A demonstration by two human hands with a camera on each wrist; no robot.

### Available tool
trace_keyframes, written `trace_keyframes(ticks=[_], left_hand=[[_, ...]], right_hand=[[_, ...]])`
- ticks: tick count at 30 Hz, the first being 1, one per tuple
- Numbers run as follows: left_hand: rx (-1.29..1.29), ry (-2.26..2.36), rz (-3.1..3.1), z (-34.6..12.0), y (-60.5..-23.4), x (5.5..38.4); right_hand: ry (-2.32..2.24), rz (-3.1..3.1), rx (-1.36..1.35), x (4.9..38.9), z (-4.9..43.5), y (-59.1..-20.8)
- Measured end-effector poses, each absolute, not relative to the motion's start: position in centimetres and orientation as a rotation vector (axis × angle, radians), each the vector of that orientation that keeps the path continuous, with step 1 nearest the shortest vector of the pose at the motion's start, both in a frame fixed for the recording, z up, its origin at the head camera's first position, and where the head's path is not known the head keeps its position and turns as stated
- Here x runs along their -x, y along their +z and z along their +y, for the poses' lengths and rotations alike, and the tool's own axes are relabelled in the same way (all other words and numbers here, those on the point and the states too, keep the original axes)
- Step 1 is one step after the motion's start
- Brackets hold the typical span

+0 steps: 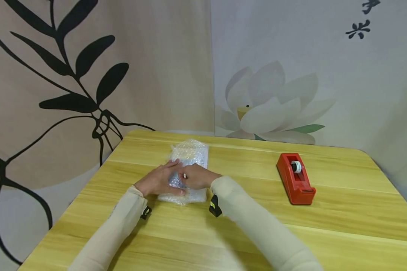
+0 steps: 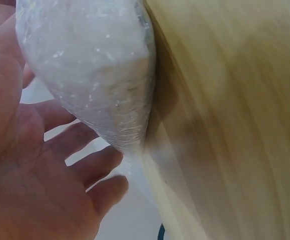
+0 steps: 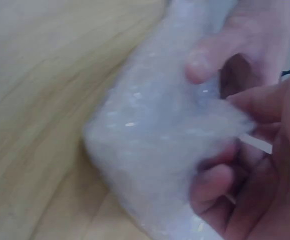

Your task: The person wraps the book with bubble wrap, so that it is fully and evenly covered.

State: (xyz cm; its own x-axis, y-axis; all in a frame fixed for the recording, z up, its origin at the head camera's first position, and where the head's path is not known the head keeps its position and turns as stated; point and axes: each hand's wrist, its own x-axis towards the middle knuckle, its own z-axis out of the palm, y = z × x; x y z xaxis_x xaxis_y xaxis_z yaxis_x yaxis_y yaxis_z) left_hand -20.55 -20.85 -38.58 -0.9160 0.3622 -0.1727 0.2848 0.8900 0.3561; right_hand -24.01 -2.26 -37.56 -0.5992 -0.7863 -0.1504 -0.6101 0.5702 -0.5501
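A flat package in clear bubble wrap (image 1: 191, 154) lies on the wooden table, left of its middle. My left hand (image 1: 161, 180) rests on the package's left side with fingers spread; in the left wrist view its fingers (image 2: 92, 165) reach along the edge of the wrap (image 2: 99, 75). From the right, my right hand (image 1: 198, 177) comes over the package with curled fingers. The right wrist view, somewhat blurred, shows it pinching a raised edge of the wrap (image 3: 150, 140) between thumb and fingers. The left thumb (image 3: 200, 67) presses on the wrap close by.
A red tape dispenser (image 1: 296, 184) with a small roll of tape (image 1: 296, 166) stands to the right on the table (image 1: 342, 210). Behind the table hangs a printed cloth (image 1: 176, 67) with leaves and a lotus.
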Motion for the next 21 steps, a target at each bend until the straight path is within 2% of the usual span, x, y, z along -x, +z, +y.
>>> trace_keyframes(ticks=[21], left_hand=[[-0.588,0.607,2.654,-22.2,-37.7,21.5]], right_hand=[[-0.566,2.482,1.019,24.3,-3.0,-38.1]])
